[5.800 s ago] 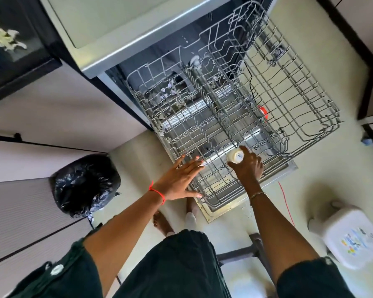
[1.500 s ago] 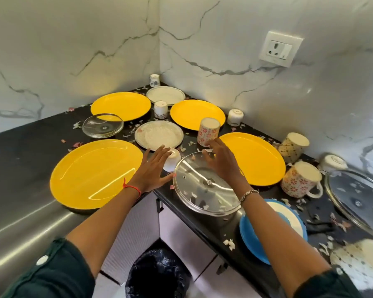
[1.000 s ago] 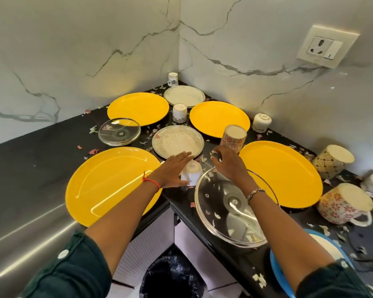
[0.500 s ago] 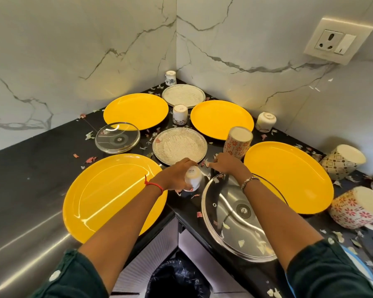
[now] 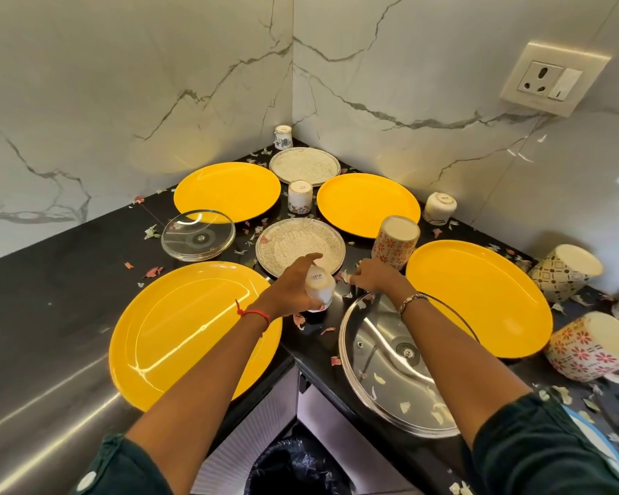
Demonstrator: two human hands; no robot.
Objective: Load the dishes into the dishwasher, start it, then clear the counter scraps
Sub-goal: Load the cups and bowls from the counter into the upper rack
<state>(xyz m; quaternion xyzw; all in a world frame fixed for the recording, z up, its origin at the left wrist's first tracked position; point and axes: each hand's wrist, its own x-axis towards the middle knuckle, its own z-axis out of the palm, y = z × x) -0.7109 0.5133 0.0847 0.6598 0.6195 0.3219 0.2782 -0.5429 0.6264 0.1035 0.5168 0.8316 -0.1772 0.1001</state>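
My left hand (image 5: pixel 289 291) grips a small white cup (image 5: pixel 318 285), upside down and tilted, just above the black counter (image 5: pixel 51 280). My right hand (image 5: pixel 374 278) reaches toward an upturned floral tumbler (image 5: pixel 393 242), its fingers resting on the counter at the tumbler's base. Several yellow plates lie around, the nearest one (image 5: pixel 193 334) to my left and another (image 5: pixel 479 294) to my right. A speckled steel plate (image 5: pixel 301 244) sits just beyond my hands. A large steel-rimmed glass lid (image 5: pixel 390 366) lies under my right forearm.
A small glass lid (image 5: pixel 198 234), more small cups (image 5: pixel 300 196) (image 5: pixel 439 208) and patterned mugs (image 5: pixel 565 271) (image 5: pixel 594 348) stand on the counter. Paper scraps (image 5: pixel 154 271) are strewn about. A black-lined bin (image 5: pixel 293 466) sits below the corner. A wall socket (image 5: pixel 551 78) is at upper right.
I turned from the dishwasher rack to the counter. My left hand closed round the small white cup and lifted it; my right hand moved off the big lid toward the floral tumbler.
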